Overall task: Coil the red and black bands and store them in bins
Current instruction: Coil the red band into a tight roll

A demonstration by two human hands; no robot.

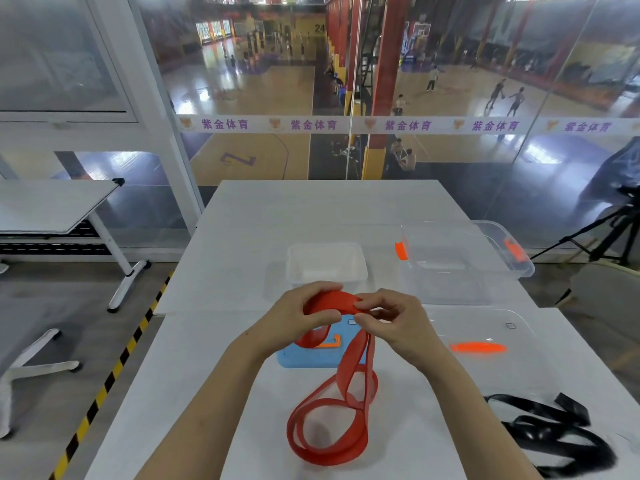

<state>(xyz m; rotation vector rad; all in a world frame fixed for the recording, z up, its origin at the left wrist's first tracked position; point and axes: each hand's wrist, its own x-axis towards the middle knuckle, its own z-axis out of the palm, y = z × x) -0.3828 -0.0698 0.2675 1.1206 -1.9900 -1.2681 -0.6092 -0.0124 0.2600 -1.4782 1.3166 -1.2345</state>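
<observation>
A red band (pixel 330 424) hangs from both hands and loops loosely on the white table in front of me. My left hand (pixel 304 317) grips its upper part, fingers curled round a small coil. My right hand (pixel 391 320) pinches the band just to the right of that coil. A black band (pixel 554 431) lies in a loose tangle at the near right of the table. A small white bin (pixel 360 263) stands beyond my hands. A larger clear bin (pixel 519 261) with orange latches stands at the right.
A blue lid (pixel 294 358) lies flat under the hanging band. A clear lid (pixel 519 327) with an orange handle rests to the right. The table (pixel 207 393) ends at a yellow-black floor stripe on the left. A tripod (pixel 609 233) stands at far right.
</observation>
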